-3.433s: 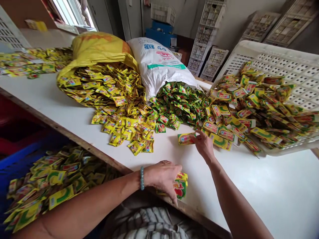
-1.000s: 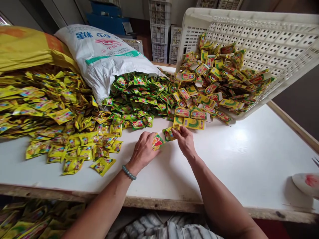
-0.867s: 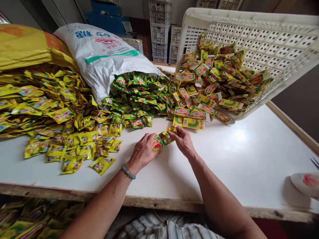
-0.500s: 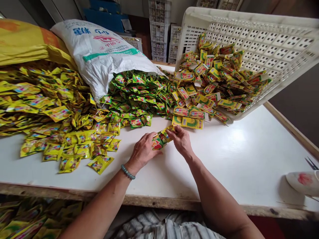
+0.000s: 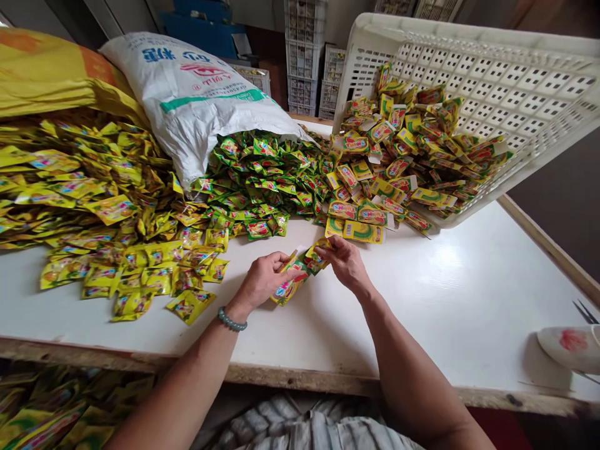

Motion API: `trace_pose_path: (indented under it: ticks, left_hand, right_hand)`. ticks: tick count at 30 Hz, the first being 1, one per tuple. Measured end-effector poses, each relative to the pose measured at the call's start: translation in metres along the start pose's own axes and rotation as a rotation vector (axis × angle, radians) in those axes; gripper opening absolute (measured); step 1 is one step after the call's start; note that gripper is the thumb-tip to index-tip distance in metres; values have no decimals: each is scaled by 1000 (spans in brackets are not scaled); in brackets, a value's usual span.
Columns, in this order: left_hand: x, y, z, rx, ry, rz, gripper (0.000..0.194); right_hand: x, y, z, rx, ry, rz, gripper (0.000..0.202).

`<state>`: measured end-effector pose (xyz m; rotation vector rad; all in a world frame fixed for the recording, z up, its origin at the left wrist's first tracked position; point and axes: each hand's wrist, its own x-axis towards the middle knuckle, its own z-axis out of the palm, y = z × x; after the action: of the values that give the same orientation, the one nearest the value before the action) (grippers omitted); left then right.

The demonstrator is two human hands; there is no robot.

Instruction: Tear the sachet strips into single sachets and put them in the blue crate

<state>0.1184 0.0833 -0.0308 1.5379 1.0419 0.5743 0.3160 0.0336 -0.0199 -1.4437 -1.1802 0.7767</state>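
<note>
My left hand (image 5: 263, 279) is closed around a small printed carton (image 5: 285, 290), tilted above the white table, with a pale flap up at its far end. Thumb and fingers of my right hand (image 5: 347, 261) pinch small candy sachets (image 5: 315, 257), green and yellow, at the carton's open end. Whether the sachets are partly inside the carton I cannot tell. Beyond my hands lie a heap of green sachets (image 5: 267, 181) and a pile of yellow-green cartons (image 5: 370, 212).
Yellow sachets (image 5: 107, 209) spread over the left of the table (image 5: 422, 325). A white sack (image 5: 201, 94) lies behind the green heap. A tipped white plastic basket (image 5: 539, 94) holds cartons at the back right. A white cup (image 5: 569, 347) lies near the right edge.
My left hand has shifted slightly left and its grip has changed, so more of the carton and its flap shows. My right hand keeps its pinch on the sachets, nearly in place.
</note>
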Motion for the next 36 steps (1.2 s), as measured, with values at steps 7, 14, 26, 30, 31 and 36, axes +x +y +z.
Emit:
trace_pose_path:
  ticks: [7, 14, 26, 30, 31, 36]
  left_hand:
    - [-2, 4, 4, -161, -8, -5, 52]
    - [-3, 3, 10, -161, 0, 25, 48]
    - [-5, 8, 10, -423, 22, -35, 51]
    - [-6, 10, 8, -389, -8, -4, 51]
    - [-7, 10, 8, -371, -24, 9, 51]
    - [-6, 9, 9, -322, 0, 39, 50]
  right_hand:
    - [1, -1, 3, 156, 53, 27, 34]
    - [-1, -6, 6, 0, -44, 61, 36]
    - [-9, -11, 18, -30, 41, 22, 35]
    - [-11, -13, 18, -143, 97, -89, 33]
    - [-11, -12, 21, -158, 147, -107, 32]
    - [-15, -8, 32, -134, 200, -20, 32]
